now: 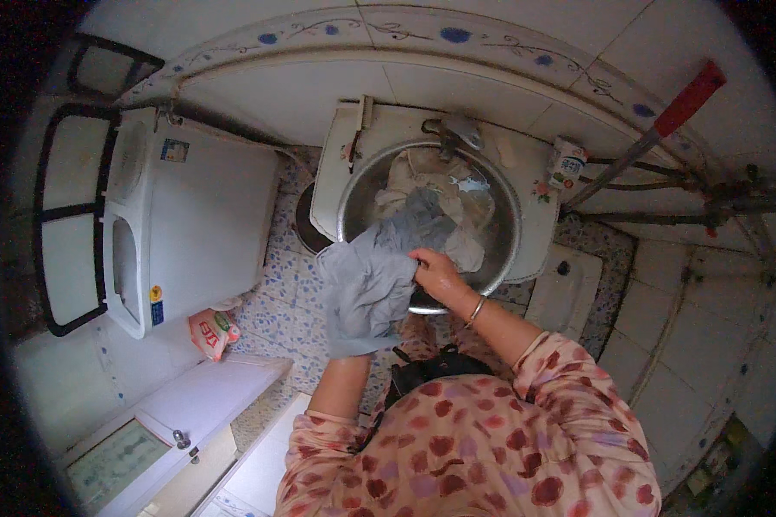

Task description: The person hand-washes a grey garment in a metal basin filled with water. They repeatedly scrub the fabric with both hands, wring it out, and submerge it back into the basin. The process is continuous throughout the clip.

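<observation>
A grey cloth (372, 278), wet and darker at its far end, hangs over the near left rim of a large metal basin (517, 226). My right hand (438, 274), with a bracelet at the wrist, pinches the cloth's right edge above the basin's near side. The cloth covers my left hand; only the left forearm (343, 384) shows below it. Inside the basin lie pale wet fabrics (420, 171), partly in water, and the dark end of the grey cloth rests on them. A metal faucet (449, 139) reaches over the basin's back rim.
The basin stands on a white washstand (537, 255) with a narrow brush or comb (362, 123) and a small carton (566, 161). A red-handled pole (653, 136) leans at right, near a squat toilet (566, 291). Left are a white washing machine (213, 213), plastic bag (213, 333) and door (194, 413).
</observation>
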A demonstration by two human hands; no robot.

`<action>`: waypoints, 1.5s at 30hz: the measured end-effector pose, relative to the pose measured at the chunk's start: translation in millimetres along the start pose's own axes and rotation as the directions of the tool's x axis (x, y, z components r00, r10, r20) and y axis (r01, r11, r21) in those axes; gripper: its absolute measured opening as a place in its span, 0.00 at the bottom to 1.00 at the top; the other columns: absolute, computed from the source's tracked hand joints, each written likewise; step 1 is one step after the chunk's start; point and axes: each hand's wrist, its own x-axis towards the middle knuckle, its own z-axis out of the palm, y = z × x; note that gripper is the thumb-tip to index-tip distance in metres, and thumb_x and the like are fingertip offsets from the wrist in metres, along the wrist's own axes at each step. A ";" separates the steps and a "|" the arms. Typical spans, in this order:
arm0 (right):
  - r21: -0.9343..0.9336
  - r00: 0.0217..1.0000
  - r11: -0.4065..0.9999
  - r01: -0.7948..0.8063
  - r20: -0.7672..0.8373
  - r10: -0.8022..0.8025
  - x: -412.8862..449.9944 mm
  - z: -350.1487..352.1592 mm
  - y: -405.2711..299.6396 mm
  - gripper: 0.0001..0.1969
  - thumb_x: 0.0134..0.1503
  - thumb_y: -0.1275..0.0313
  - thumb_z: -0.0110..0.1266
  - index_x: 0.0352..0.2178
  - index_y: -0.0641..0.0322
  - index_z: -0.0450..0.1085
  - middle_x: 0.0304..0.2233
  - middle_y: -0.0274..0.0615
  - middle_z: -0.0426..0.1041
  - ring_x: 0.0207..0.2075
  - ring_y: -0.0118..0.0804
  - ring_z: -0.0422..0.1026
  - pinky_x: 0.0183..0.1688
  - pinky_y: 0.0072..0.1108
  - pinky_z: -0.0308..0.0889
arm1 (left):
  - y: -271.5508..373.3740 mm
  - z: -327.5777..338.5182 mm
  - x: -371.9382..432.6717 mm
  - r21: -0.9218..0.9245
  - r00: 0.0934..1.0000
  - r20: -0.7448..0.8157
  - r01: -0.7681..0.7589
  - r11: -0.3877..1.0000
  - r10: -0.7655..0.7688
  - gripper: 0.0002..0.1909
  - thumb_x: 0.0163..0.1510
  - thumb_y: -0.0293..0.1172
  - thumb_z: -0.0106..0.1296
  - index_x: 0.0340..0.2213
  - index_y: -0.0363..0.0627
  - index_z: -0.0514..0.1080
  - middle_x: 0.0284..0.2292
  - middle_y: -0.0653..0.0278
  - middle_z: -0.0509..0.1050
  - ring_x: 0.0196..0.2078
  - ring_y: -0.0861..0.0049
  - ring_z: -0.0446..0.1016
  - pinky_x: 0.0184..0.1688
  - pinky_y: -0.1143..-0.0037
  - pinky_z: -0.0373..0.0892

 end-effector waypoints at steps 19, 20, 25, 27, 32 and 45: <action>0.279 0.686 0.893 0.354 0.571 -0.450 -52.3 21.2 -88.5 0.04 0.47 0.80 0.43 0.26 0.65 0.65 0.28 0.42 0.65 0.30 0.40 0.66 0.33 0.23 0.62 | -7.6 -18.9 27.6 0.896 0.922 0.317 -0.368 0.247 0.223 0.19 0.48 0.35 0.44 0.42 0.39 0.62 0.36 0.58 0.69 0.40 0.68 0.68 0.43 0.74 0.64; 0.290 0.695 0.893 0.345 0.560 -0.451 -52.8 15.8 -92.6 0.05 0.47 0.80 0.43 0.27 0.65 0.65 0.28 0.42 0.66 0.30 0.41 0.66 0.33 0.22 0.62 | -3.8 -19.3 24.7 0.905 0.914 0.328 -0.377 0.198 0.239 0.19 0.48 0.35 0.44 0.42 0.39 0.63 0.36 0.58 0.69 0.40 0.68 0.68 0.43 0.74 0.64; -0.162 0.824 0.809 0.565 0.138 -0.549 -28.4 14.2 -114.9 0.10 0.47 0.76 0.46 0.33 0.61 0.66 0.36 0.39 0.66 0.40 0.42 0.64 0.44 0.31 0.58 | 0.0 -21.8 19.2 0.921 0.877 0.380 -0.387 -0.038 0.294 0.19 0.48 0.35 0.44 0.41 0.40 0.63 0.35 0.58 0.69 0.40 0.68 0.68 0.44 0.74 0.63; -0.471 0.682 0.523 0.711 0.280 -0.676 -19.5 35.2 -108.6 0.12 0.47 0.72 0.48 0.36 0.58 0.66 0.39 0.38 0.65 0.45 0.42 0.61 0.49 0.39 0.53 | -5.9 -22.4 21.1 0.912 0.852 0.410 -0.379 -0.157 0.324 0.19 0.48 0.35 0.45 0.41 0.40 0.64 0.35 0.59 0.69 0.40 0.68 0.68 0.44 0.74 0.63; -0.606 0.819 0.609 0.511 0.126 -0.560 -6.5 42.7 -86.9 0.14 0.47 0.68 0.48 0.37 0.56 0.66 0.43 0.39 0.63 0.48 0.42 0.58 0.50 0.43 0.50 | -17.9 -44.4 13.1 0.893 0.788 0.423 -0.281 -0.351 0.447 0.19 0.47 0.36 0.45 0.40 0.41 0.64 0.34 0.59 0.70 0.40 0.68 0.68 0.44 0.74 0.62; 0.645 0.927 0.701 -0.304 0.030 0.375 46.4 -42.1 -8.5 0.13 0.49 0.60 0.47 0.26 0.60 0.68 0.18 0.34 0.65 0.14 0.27 0.60 0.18 0.18 0.55 | 29.3 30.7 -6.6 0.776 0.756 0.626 -0.582 -0.242 0.192 0.17 0.47 0.30 0.45 0.41 0.38 0.66 0.42 0.59 0.68 0.43 0.71 0.67 0.44 0.76 0.62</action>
